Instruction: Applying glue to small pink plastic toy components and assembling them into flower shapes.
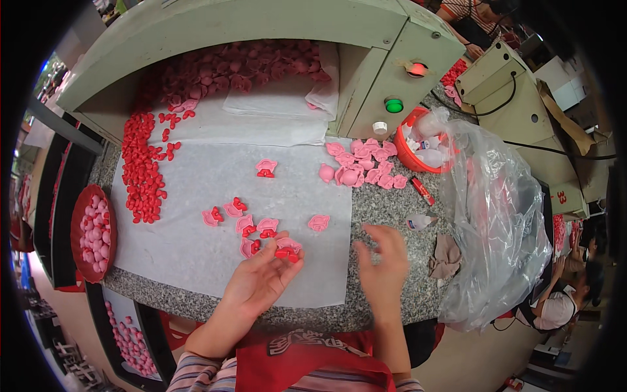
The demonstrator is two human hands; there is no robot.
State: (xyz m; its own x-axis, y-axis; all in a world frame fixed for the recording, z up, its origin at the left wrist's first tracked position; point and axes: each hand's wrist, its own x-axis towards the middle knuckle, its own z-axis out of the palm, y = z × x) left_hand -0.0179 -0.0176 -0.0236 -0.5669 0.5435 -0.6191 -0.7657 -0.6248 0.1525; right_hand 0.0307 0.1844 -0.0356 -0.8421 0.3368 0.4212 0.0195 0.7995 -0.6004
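My left hand pinches a small pink plastic piece with a red bow over the white paper sheet. To its right, my right hand hovers above the granite tabletop, fingers apart and slightly blurred, with nothing visible in it. Several pink pieces with red bows lie on the sheet just beyond my left hand. A lone pink piece without a bow rests between the two hands. Closest to my right hand is a small white glue bottle lying on its side.
A pale green machine with a heaped opening stands at the back. Loose red bows cover the left side. Pink pieces lie right of centre, near a red basket. A clear plastic bag hangs at right; a red bowl stands left.
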